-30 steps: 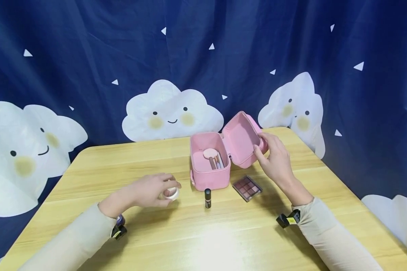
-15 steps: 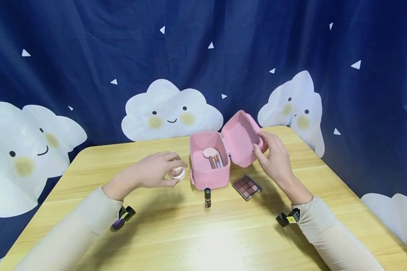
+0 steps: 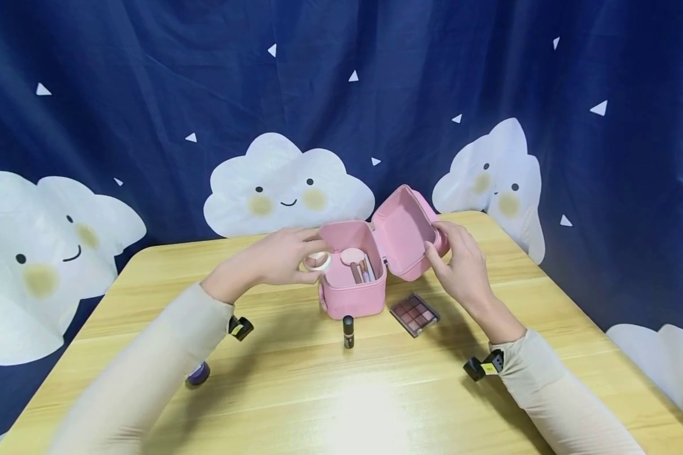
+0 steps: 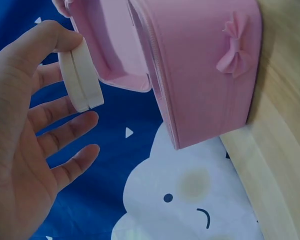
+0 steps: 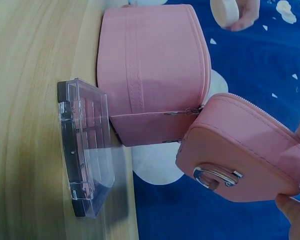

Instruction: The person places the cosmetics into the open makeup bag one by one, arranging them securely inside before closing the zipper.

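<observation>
My left hand (image 3: 279, 256) pinches a white round makeup compact (image 3: 320, 262) between thumb and fingers, at the left rim of an opened pink makeup case (image 3: 355, 303). In the left wrist view the compact (image 4: 81, 75) is held on edge, level with the case's zipped opening, other fingers spread. My right hand (image 3: 461, 262) grips the outer edge of the case's lid (image 3: 403, 234), which leans back to the right. Inside the case are a pale pink round piece (image 3: 353, 256) and several slim sticks (image 3: 364, 272).
A black lipstick-like tube (image 3: 348, 332) stands upright before the case. An eyeshadow palette (image 3: 415, 315) lies right of it, its clear cover visible in the right wrist view. A purple round object (image 3: 198, 374) sits partly behind my left sleeve. A blue cloud-print curtain (image 3: 319, 76) hangs behind the table.
My left hand has lifted the compact from the table and carried it up and right to the case's left rim. The right hand and lid have stayed still.
</observation>
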